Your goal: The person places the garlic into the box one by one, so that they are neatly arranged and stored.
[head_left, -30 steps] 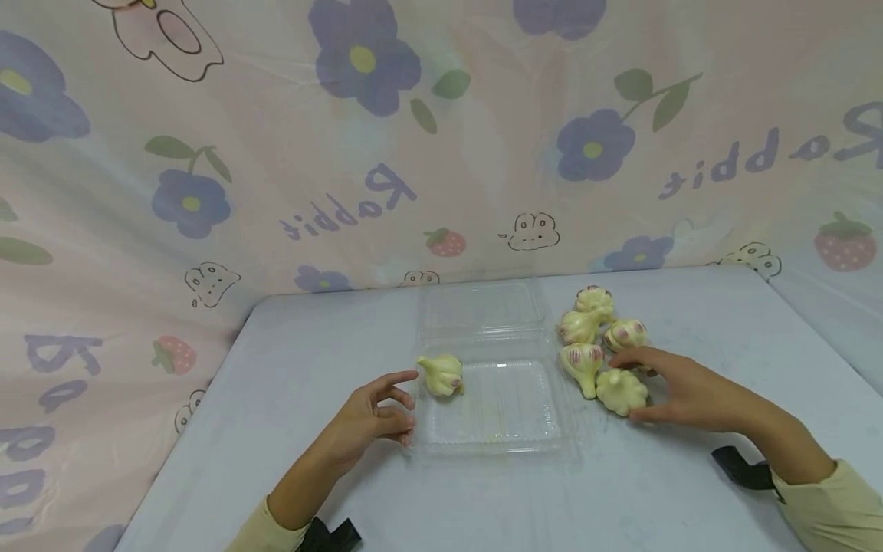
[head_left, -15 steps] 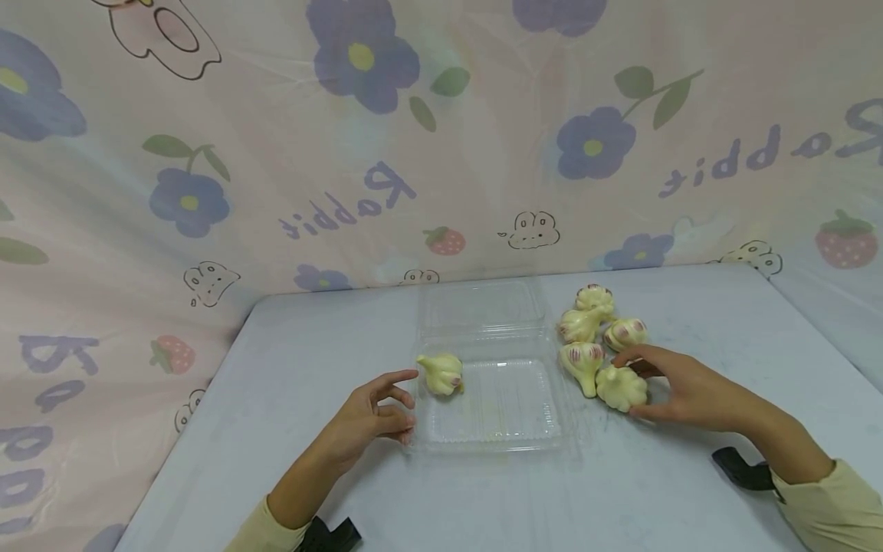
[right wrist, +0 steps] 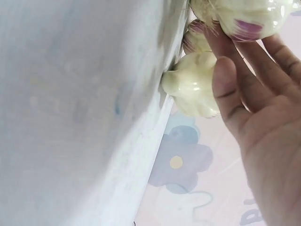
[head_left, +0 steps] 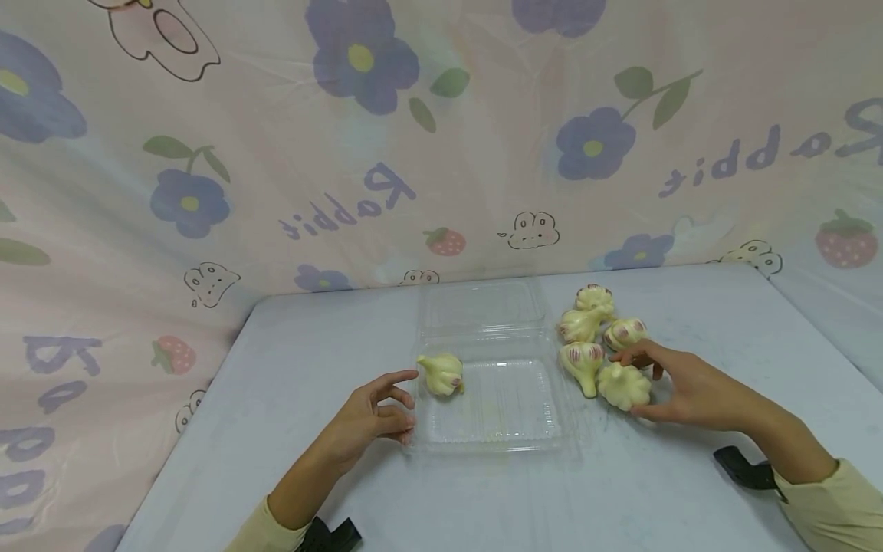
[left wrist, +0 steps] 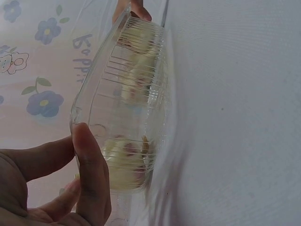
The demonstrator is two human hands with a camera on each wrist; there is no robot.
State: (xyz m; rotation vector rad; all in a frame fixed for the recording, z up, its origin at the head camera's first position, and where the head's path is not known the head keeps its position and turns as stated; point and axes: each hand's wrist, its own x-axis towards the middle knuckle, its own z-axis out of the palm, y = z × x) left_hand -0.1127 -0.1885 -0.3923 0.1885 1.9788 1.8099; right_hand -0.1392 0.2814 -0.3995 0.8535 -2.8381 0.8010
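Observation:
In the head view, my right hand holds a pale garlic bulb, thumb at its near side and fingers at its far side. In the right wrist view, that bulb shows purple streaks and roots beside the fingers. More bulbs lie close by, one with its stem toward me. My left hand pinches the left rim of an opened clear plastic container; the left wrist view shows its fingertips at the rim. One garlic bulb lies inside, at the container's left.
The container's lid lies folded back toward the rear of the white table. Several garlic bulbs sit right of the container, including one at the back. A printed curtain hangs behind the table and along its sides.
My right hand's fingers have drawn in on the nearest garlic bulb, which has shifted slightly right and away from the bulb with the stem. The left hand and container have stayed put.

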